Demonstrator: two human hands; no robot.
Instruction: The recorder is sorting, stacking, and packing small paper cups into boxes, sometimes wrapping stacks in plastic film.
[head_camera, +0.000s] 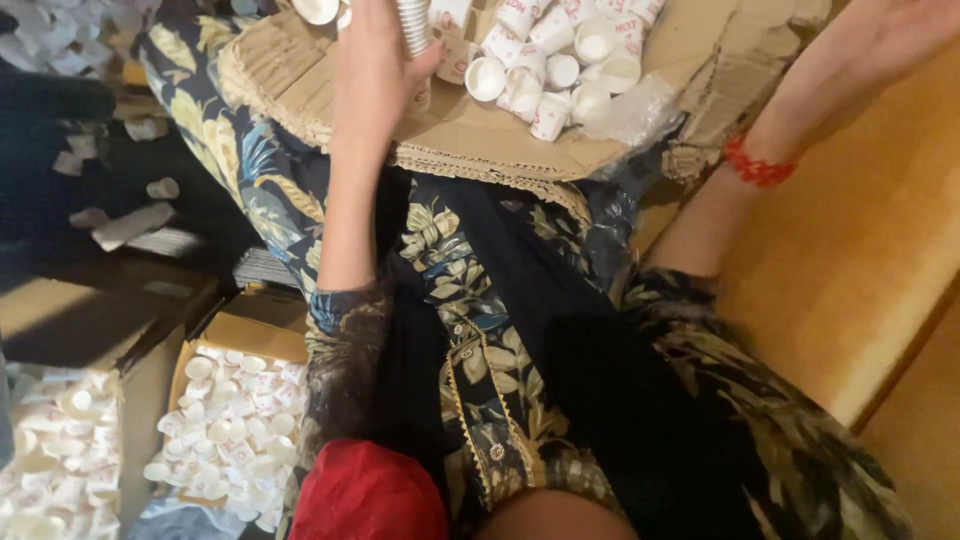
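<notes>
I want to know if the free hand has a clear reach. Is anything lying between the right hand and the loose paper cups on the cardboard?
Only a crumpled clear plastic bag beside the loose paper cups on the cardboard. The right hand hangs apart; the left hand holds a stack of cups.

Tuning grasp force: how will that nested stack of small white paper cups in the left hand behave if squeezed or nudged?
The cup stack in the left hand looks thin-walled, so probably light and easily crushed. Nested, it is likely stiffer than the loose cups on the cardboard sheet. Those lie tipped, so they probably roll.
</notes>
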